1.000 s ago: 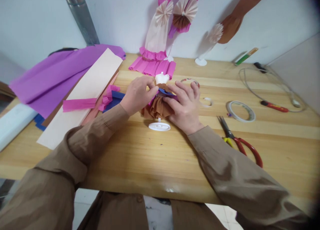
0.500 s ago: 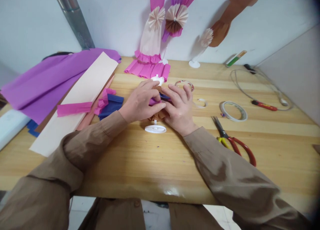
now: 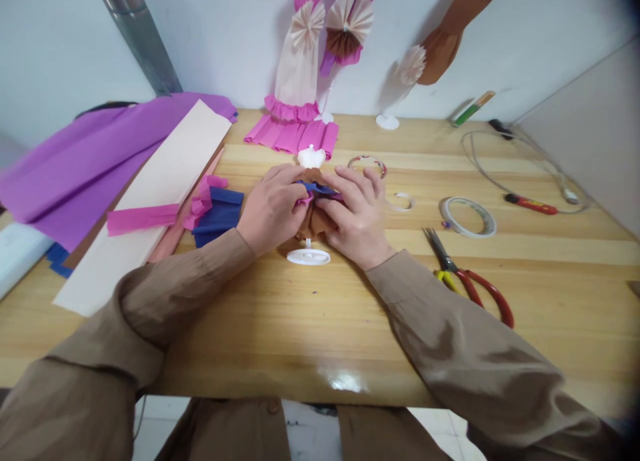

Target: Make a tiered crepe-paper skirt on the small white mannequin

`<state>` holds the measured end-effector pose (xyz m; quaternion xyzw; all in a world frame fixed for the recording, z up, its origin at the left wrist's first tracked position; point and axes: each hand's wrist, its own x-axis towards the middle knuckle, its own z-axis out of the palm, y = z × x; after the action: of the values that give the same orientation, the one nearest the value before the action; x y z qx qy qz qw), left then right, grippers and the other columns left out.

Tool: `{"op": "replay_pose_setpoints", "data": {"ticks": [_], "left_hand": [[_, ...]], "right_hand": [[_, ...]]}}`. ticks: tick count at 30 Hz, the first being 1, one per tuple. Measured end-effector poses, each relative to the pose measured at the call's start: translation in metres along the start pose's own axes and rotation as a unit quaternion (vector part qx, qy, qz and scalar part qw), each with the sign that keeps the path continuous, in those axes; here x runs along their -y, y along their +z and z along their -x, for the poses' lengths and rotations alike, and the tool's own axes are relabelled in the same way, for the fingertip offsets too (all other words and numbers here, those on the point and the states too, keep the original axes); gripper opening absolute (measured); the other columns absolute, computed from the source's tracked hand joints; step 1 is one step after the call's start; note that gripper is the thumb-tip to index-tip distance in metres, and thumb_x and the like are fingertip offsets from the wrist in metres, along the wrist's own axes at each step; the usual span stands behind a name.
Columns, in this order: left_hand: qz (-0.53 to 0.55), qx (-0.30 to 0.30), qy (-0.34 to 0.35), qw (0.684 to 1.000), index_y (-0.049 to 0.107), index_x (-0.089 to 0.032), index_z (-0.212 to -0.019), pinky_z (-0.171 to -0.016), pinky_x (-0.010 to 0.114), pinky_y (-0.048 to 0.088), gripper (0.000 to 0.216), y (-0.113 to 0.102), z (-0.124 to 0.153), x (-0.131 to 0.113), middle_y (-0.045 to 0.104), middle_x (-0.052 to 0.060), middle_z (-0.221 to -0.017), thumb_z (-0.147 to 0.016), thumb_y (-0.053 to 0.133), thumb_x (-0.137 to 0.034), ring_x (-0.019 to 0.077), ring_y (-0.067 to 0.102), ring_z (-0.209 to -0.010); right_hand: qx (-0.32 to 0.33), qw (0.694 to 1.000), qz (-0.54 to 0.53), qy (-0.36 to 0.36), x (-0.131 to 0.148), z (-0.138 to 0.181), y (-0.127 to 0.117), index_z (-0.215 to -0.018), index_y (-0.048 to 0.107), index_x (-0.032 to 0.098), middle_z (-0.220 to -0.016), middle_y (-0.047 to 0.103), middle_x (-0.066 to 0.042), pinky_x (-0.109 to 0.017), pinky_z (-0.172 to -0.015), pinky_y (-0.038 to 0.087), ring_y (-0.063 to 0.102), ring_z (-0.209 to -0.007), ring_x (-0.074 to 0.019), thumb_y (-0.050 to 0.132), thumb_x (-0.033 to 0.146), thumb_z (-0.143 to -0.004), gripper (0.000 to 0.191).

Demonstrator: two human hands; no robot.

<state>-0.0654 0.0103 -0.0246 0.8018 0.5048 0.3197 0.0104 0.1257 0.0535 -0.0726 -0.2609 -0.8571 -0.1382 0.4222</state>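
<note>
A small white dress-form mannequin is in front of me, its round white base towards me. Brown crepe paper covers its body. Across its middle runs a blue paper strip with purple paper beside it. My left hand is closed at the strip's left end, thumb and fingers pinching blue and purple paper. My right hand wraps the mannequin's other side, its fingers bent over the strip's right end. The palms and part of the brown paper are hidden.
Scissors, a tape roll and a red-handled cable tool lie to the right. Purple, cream, pink and blue crepe paper is piled on the left. Paper-dressed mannequins stand along the wall.
My left fingers have drawn lower and inward, and more of the blue strip shows between the hands. My right hand stays nearly in place. The view has shifted slightly.
</note>
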Motion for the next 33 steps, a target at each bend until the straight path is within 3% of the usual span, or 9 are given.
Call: {"op": "replay_pose_setpoints", "data": {"ticks": [5, 9, 13, 21, 24, 27, 33], "left_hand": [[0.001, -0.032, -0.017, 0.999, 0.066, -0.020, -0.078, -0.105, 0.041, 0.051, 0.019, -0.001, -0.002, 0.002, 0.071, 0.008, -0.119, -0.091, 0.052, -0.018, 0.0221, 0.062, -0.119], [-0.018, 0.010, 0.046, 0.999, 0.067, -0.020, -0.081, -0.111, 0.043, 0.046, 0.021, -0.004, -0.004, 0.001, 0.068, 0.008, -0.128, -0.092, 0.050, -0.018, 0.0233, 0.059, -0.125], [-0.061, 0.032, 0.056, 0.996, 0.070, -0.020, -0.085, -0.114, 0.049, 0.040, 0.014, -0.006, -0.004, -0.002, 0.065, 0.009, -0.135, -0.089, 0.056, -0.024, 0.0294, 0.051, -0.135], [0.069, 0.096, 0.054, 0.992, 0.073, -0.021, -0.095, -0.112, 0.043, 0.046, 0.016, -0.015, -0.005, 0.009, 0.066, 0.012, -0.134, -0.081, 0.070, -0.026, 0.0273, 0.061, -0.127], [0.091, 0.123, 0.065, 0.986, 0.074, -0.021, -0.098, -0.111, 0.045, 0.046, 0.021, -0.019, -0.006, 0.015, 0.067, 0.012, -0.132, -0.079, 0.073, -0.029, 0.0289, 0.062, -0.125], [0.124, 0.139, 0.080, 0.979, 0.074, -0.020, -0.100, -0.109, 0.047, 0.048, 0.023, -0.021, -0.008, 0.020, 0.068, 0.013, -0.130, -0.080, 0.072, -0.032, 0.0304, 0.063, -0.123], [0.166, 0.087, 0.028, 0.982, 0.076, -0.019, -0.098, -0.113, 0.045, 0.045, 0.025, -0.026, -0.005, 0.035, 0.065, 0.014, -0.135, -0.088, 0.066, -0.039, 0.0292, 0.060, -0.129]], "right_hand": [[-0.030, 0.998, 0.045, -0.015, 0.001, -0.003, 0.002, -0.088, 0.070, 0.024, -0.130, 0.068, -0.005, -0.051, -0.112, 0.036, 0.055, -0.128, -0.0244, 0.056, 0.020, -0.090, 0.015], [-0.026, 0.998, 0.061, -0.020, 0.002, -0.005, 0.002, -0.088, 0.070, 0.025, -0.131, 0.068, -0.004, -0.051, -0.112, 0.036, 0.055, -0.129, -0.0231, 0.056, 0.022, -0.093, 0.015], [-0.027, 0.998, 0.055, -0.018, 0.003, -0.005, 0.001, -0.089, 0.070, 0.024, -0.129, 0.069, -0.006, -0.053, -0.111, 0.037, 0.056, -0.128, -0.0244, 0.056, 0.022, -0.091, 0.014], [0.042, 0.998, -0.048, 0.018, 0.000, -0.005, -0.013, -0.094, 0.072, 0.024, -0.136, 0.064, -0.008, -0.059, -0.109, 0.041, 0.052, -0.133, -0.0322, 0.056, 0.037, -0.082, 0.024], [0.008, 0.995, -0.100, 0.023, -0.001, -0.007, -0.016, -0.096, 0.072, 0.024, -0.133, 0.064, -0.009, -0.060, -0.105, 0.045, 0.054, -0.130, -0.0342, 0.054, 0.043, -0.086, 0.028], [-0.023, 0.989, -0.147, 0.024, -0.001, -0.009, -0.017, -0.096, 0.073, 0.024, -0.131, 0.066, -0.008, -0.061, -0.104, 0.045, 0.056, -0.128, -0.0361, 0.056, 0.036, -0.088, 0.022], [-0.057, 0.975, -0.199, 0.085, 0.001, -0.012, -0.019, -0.090, 0.073, 0.026, -0.125, 0.069, -0.006, -0.062, -0.107, 0.045, 0.060, -0.124, -0.0334, 0.056, 0.022, -0.088, 0.017]]}}
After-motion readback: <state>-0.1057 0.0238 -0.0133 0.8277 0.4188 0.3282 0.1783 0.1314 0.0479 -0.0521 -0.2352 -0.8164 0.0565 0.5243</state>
